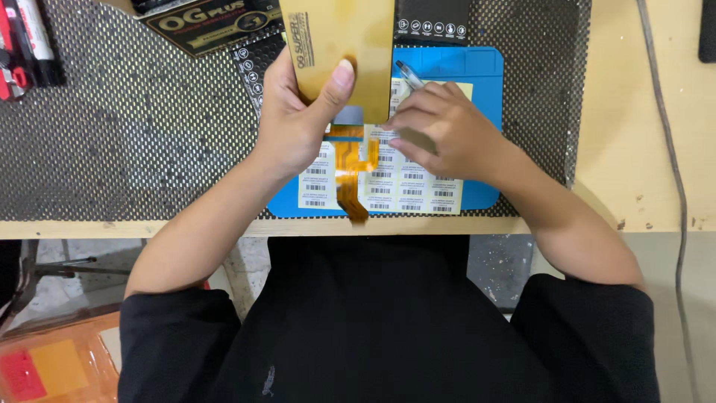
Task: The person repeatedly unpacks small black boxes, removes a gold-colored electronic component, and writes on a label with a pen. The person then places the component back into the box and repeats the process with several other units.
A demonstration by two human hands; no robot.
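A blue mat (pixel 477 67) lies on the bench, under a sheet of labels (pixel 418 186). The left hand (pixel 294 119) grips a gold panel (pixel 339 45) above it, ribbon cable (pixel 354 168) dangling. The right hand (pixel 440 130) presses curled fingers on the labels, a pen (pixel 409 75) beneath it.

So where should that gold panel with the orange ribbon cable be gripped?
By its long side edges, from the left, as the left hand holds the gold panel now: it is thin and flat, and the ribbon cable dangles from its lower end.
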